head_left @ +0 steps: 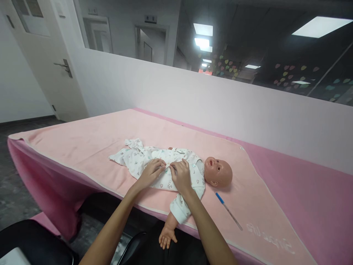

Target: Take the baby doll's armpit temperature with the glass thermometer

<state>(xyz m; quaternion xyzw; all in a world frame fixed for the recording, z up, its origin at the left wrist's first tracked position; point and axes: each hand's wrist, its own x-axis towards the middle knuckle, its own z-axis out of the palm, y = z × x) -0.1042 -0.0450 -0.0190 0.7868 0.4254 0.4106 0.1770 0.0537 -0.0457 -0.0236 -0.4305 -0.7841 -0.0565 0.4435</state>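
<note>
A: Position of the doll?

B: Doll point(217, 172) lies on its back at centre frame, head toward the right, legs toward the left. Under it is a pale pink towel point(82, 143), spread over a darker pink table cover point(317, 191).

A: Clothing?

B: 1 white printed romper point(135, 160), on the body. The leg end is slack and rumpled at centre left. 1 sleeve runs toward the lower edge, and the doll's bare hand point(167, 235) hangs past the table edge.

A: Hands?

B: 2, both on the chest front. Left hand point(151, 172): fingers curled and pressed together, tips pinching the romper's front edge. Right hand point(181, 176): thumb and forefinger pinching the fabric just beside it, other fingers folded in. The 2 hands nearly touch. Cannot tell whether a snap sits between the tips.

A: How does it handle?

B: Judgement only. The romper looks thin, soft and light, and bunches easily. Best gripped at the front edges close to the fasteners, not mid-panel. The doll's head looks like hard, smooth plastic, and the limbs are probably loose at the joints. To shift the doll, support the trunk and head rather than pull on cloth.

A: Anything else?

B: 1 slim stick with a blue end point(227, 209) on the towel, lower right of the head, apart from it. Door point(41, 55) at upper left.
</note>
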